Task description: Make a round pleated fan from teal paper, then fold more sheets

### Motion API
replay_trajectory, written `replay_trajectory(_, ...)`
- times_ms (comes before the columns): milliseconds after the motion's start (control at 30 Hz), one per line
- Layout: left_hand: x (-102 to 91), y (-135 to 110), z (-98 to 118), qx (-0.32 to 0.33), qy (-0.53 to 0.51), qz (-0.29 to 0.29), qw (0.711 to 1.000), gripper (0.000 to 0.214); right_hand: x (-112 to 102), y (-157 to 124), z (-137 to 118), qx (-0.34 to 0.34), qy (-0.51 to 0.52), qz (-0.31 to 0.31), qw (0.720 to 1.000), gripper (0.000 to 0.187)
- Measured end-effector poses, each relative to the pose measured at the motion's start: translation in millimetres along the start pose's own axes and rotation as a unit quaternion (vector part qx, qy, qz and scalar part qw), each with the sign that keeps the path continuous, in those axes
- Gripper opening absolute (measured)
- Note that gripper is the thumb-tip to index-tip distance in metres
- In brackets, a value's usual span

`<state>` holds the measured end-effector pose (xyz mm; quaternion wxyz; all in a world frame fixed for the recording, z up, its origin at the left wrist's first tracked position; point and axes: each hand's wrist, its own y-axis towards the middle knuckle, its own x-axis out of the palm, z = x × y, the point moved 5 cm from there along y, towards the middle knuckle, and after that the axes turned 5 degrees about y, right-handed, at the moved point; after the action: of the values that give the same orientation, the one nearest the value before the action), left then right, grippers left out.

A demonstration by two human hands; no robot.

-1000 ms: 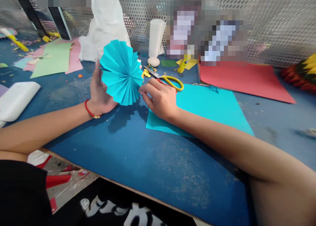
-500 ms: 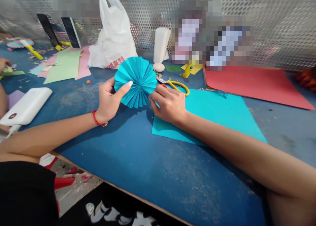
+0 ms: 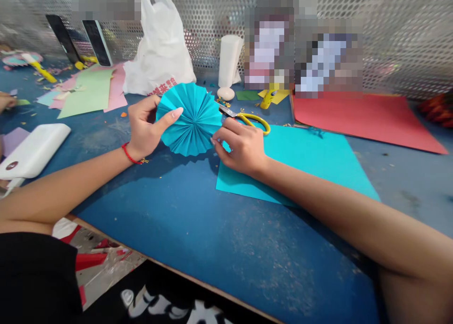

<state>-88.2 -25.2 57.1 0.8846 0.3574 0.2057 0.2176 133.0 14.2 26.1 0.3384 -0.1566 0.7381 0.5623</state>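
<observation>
Right now, the person's left hand (image 3: 143,128) grips a pleated turquoise paper rosette (image 3: 191,121), held up over the blue table (image 3: 226,248), thumb laid across its folds and fingers behind. The right hand (image 3: 240,149) curls above a flat turquoise card sheet (image 3: 300,163), its fingertips (image 3: 214,141) at the rosette's rim, yellow-handled scissors (image 3: 253,121) just beyond. Whether those fingertips pinch is hard to make out.

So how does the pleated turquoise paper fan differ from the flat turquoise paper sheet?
The pleated turquoise paper fan is round and folded; the flat turquoise paper sheet is four-sided and smooth. The fan sits in the left hand; the sheet lies on the table. Both are turquoise.
</observation>
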Motion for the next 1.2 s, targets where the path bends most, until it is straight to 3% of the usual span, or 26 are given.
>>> replay_trajectory(233, -7.7, 20, -16, 0.044, 0.021, -0.109, 0.993, 0.037, 0, 0, 3, 0.017, 0.039, -0.003, 0.999, 0.024)
replay_trajectory(333, -11.9, 29, -26, 0.042, 0.034, -0.148, 0.988, 0.044, -1, 0, 4, 0.019, 0.054, 0.002, 0.998, 0.021)
replay_trajectory(533, -16.4, 36, -46, -0.017, 0.022, -0.125, 0.992, 0.051, 0, 1, 8, 0.05, 0.074, 0.008, 0.996, 0.02)
replay_trajectory(667, -10.9, 33, -50, -0.047, -0.021, -0.099, 0.994, 0.044, -1, 0, 8, 0.038, 0.069, 0.051, 0.996, 0.02)
replay_trajectory(867, -7.9, 32, -51, -0.114, -0.091, -0.103, 0.984, 0.054, -2, 0, 8, 0.026, 0.067, 0.081, 0.994, 0.021)
replay_trajectory(1200, -10.2, 33, -64, -0.108, -0.099, -0.129, 0.981, 0.067, 0, 0, 7, 0.024, 0.04, 0.077, 0.996, 0.02)
